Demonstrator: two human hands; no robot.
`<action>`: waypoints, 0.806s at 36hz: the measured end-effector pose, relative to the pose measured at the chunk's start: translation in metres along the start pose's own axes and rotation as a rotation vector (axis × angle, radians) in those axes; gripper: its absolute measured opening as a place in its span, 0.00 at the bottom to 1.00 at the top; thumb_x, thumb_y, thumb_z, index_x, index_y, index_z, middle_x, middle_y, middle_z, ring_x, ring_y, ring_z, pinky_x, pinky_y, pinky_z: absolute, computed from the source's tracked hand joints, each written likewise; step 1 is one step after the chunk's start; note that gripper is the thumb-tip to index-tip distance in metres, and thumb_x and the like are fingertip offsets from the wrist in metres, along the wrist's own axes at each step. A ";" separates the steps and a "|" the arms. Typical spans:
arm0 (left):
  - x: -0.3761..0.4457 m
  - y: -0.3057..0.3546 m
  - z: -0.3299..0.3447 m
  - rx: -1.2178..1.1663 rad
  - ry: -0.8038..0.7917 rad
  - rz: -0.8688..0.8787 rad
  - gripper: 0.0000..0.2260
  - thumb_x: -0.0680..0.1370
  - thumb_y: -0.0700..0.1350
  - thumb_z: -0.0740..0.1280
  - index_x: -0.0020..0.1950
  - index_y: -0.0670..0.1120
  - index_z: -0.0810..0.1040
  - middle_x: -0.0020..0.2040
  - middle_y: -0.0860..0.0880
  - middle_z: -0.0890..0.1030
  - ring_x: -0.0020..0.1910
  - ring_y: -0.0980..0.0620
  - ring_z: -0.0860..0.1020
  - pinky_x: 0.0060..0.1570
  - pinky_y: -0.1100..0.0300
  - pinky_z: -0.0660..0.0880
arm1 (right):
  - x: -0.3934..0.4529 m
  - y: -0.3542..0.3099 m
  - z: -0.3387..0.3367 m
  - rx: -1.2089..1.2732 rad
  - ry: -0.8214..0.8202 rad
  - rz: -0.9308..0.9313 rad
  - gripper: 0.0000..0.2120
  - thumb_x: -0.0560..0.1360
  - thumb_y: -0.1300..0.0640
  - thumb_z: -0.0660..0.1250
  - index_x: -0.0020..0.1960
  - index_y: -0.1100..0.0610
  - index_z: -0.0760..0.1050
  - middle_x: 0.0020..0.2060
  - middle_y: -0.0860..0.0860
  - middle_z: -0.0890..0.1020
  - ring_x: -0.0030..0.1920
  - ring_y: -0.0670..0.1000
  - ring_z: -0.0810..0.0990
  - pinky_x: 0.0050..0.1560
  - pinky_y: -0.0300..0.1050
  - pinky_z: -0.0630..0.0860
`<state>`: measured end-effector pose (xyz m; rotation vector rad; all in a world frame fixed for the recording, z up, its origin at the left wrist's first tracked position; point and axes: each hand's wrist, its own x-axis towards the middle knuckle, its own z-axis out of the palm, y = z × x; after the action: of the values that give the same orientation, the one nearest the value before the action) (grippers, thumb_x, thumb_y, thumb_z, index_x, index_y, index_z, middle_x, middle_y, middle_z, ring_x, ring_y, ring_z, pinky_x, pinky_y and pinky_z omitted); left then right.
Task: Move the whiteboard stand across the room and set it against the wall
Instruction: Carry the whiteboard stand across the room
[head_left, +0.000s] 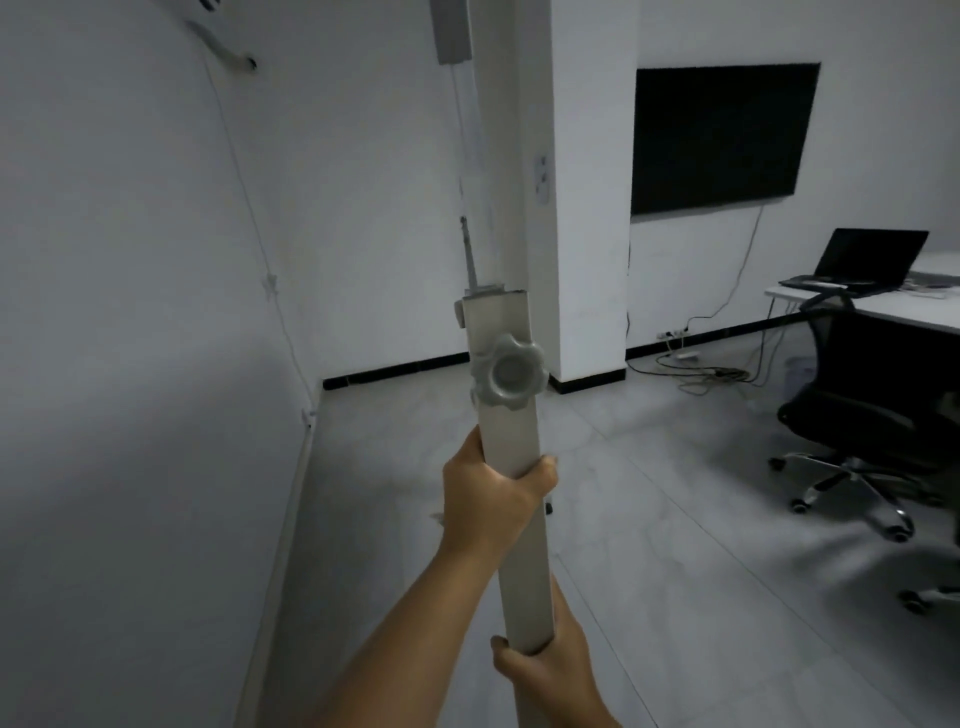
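Note:
The whiteboard stand's upright post (511, 525), a pale grey square tube, rises up the middle of the view. A grey star-shaped clamp knob (506, 374) sits on it, and a thinner inner tube (501, 171) continues up out of the frame. My left hand (485, 501) grips the post just below the knob. Lower down, my right hand (550, 673) is closed around the same post. The stand's base and the board are out of view. A white wall (119, 322) runs close along my left.
A white pillar (589, 208) stands straight ahead behind the post. A dark wall screen (722, 135), a white desk (883, 312) with a laptop (872, 257) and a black office chair (862, 431) fill the right. Cables (696, 369) lie on the grey tiled floor.

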<state>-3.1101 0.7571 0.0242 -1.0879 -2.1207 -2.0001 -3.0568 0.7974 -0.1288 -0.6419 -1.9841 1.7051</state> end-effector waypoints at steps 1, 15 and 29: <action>0.015 -0.008 -0.002 -0.001 0.002 0.003 0.14 0.66 0.37 0.72 0.30 0.50 0.68 0.26 0.52 0.71 0.23 0.64 0.74 0.21 0.73 0.67 | 0.017 0.000 0.006 -0.001 0.009 0.006 0.47 0.55 0.54 0.68 0.72 0.51 0.55 0.56 0.53 0.77 0.47 0.43 0.77 0.32 0.28 0.74; 0.240 -0.133 -0.017 -0.062 0.016 -0.095 0.12 0.66 0.39 0.73 0.30 0.48 0.70 0.28 0.50 0.73 0.22 0.63 0.73 0.21 0.73 0.67 | 0.269 -0.002 0.075 -0.039 0.062 0.017 0.51 0.55 0.51 0.73 0.72 0.52 0.52 0.66 0.48 0.71 0.54 0.45 0.71 0.55 0.36 0.69; 0.449 -0.248 -0.032 -0.059 0.061 -0.120 0.15 0.65 0.33 0.72 0.32 0.51 0.71 0.30 0.51 0.74 0.26 0.62 0.76 0.22 0.71 0.71 | 0.493 -0.009 0.146 -0.014 0.113 0.034 0.50 0.57 0.52 0.74 0.72 0.52 0.50 0.64 0.49 0.72 0.56 0.49 0.74 0.57 0.37 0.72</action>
<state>-3.5856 0.9513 0.0258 -0.9151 -2.1576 -2.1309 -3.5373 0.9813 -0.1245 -0.7634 -1.9185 1.6386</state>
